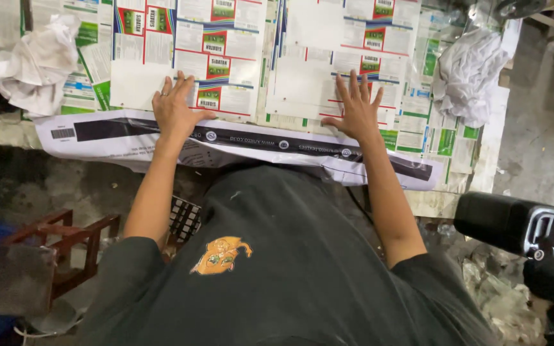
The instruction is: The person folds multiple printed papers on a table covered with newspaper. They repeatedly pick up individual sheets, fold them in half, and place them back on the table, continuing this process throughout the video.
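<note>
My left hand (176, 107) lies flat, fingers spread, on a printed label sheet (161, 51) near the front edge of the table. My right hand (356, 107) rests the same way, fingers apart, on another printed sheet (315, 57) to the right. Both palms press down on the paper and hold nothing. A long white strip with a black band (258, 141) hangs over the table's front edge just below my wrists. My dark shirt fills the lower middle of the view.
Crumpled white cloth (27, 61) sits at the table's far left, another crumpled white bundle (472, 74) at the right. A wooden stool (65, 237) stands on the floor at the left. A black seat with a metal bracket (514, 224) is at the right.
</note>
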